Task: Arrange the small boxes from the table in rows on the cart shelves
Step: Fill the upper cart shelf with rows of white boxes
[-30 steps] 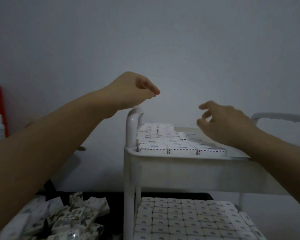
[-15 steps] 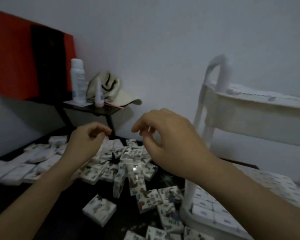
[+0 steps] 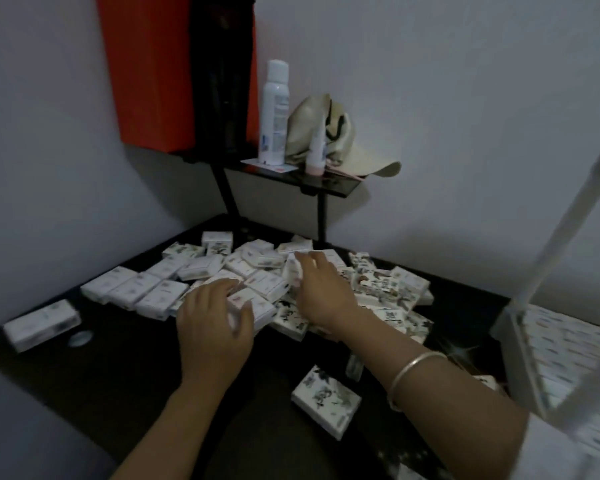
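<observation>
Reaching over the dark table (image 3: 125,368), the person has both hands down at the near side of the heap of small boxes (image 3: 264,282). Nearest, one box (image 3: 324,400) lies by itself toward the table's near edge, under the right forearm and behind both sets of fingers. Next comes the left hand (image 3: 213,327): its fingers are spread and curled over a box whose long side runs left to right, thumb at the box's right end, so it looks about to close, though a firm hold cannot be told. The right hand (image 3: 323,292) is a little farther in and to the right, fingers bent down into the pile, touching boxes that lie at mixed angles; whether it grips one is hidden. The rest of the heap stretches ahead of both hands toward the table's far corner. The cart (image 3: 520,327), its lower shelf already lined with rows, stands at the table's right edge, nearer the right hand.
</observation>
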The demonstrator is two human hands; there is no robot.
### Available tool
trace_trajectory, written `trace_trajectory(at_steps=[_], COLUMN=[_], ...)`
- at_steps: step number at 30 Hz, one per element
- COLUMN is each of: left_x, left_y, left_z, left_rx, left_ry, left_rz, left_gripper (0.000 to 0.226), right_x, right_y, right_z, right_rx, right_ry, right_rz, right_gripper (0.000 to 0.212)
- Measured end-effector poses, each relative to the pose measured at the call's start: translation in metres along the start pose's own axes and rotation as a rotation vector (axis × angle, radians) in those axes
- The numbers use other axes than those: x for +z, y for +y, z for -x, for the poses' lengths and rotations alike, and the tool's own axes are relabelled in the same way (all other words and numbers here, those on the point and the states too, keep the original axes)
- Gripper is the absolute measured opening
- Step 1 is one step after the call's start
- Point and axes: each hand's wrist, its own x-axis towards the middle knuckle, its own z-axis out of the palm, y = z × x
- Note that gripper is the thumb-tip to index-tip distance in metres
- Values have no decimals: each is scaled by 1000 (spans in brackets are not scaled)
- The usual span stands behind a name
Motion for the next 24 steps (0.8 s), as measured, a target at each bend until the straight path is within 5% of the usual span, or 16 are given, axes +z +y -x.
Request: trace_trajectory(at_steps=[16,24], left_x=[1,-7], left_y=[4,18], left_z=[8,10], left_rx=[-10,-105], left_ry=[-84,-158], left_rz=[54,185], left_gripper=[66,61], right_x=[-7,-64], right_y=[19,20], right_z=[-12,40], right_rx=[137,183], right_ry=[19,-34], right_rz=[-200,-668], right_gripper=[64,44])
